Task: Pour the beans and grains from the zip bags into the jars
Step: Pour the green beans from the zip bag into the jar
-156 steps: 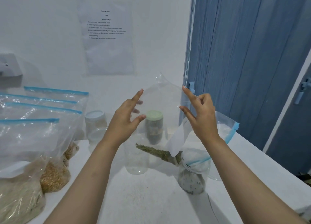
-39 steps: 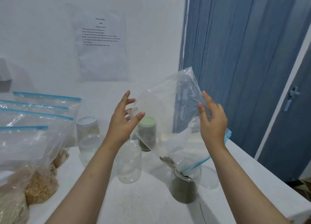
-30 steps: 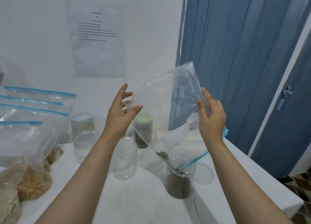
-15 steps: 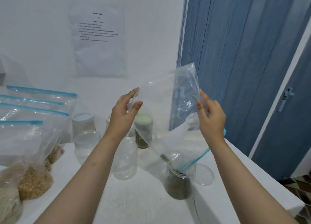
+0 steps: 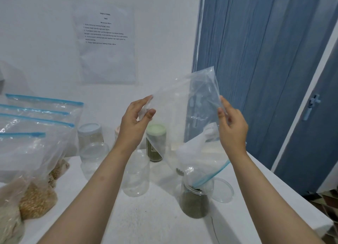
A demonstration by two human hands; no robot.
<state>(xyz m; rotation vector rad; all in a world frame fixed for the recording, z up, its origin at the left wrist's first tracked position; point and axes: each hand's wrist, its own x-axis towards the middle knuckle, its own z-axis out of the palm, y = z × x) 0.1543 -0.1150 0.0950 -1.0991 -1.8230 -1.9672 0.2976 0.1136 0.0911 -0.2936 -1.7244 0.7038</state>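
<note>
A clear zip bag (image 5: 184,104) hangs upside down, its blue zip mouth inside an open jar (image 5: 194,201) that is mostly full of small dark green beans. My left hand (image 5: 135,122) pinches the bag's upper left corner between thumb and fingers. My right hand (image 5: 231,126) grips its upper right edge. Only a few beans cling inside the bag near its mouth. An empty open jar (image 5: 136,176) stands to the left of the filled one.
Several filled zip bags (image 5: 33,152) of grains lean at the left. A clear lid (image 5: 224,189) lies right of the filled jar. Lidded jars (image 5: 155,143) stand at the back by the wall. The table (image 5: 146,223) ends at the right, next to a blue door.
The bag has been lifted and stretched flatter between both hands. The beans that lay in it have run down into the jar, whose level has risen.
</note>
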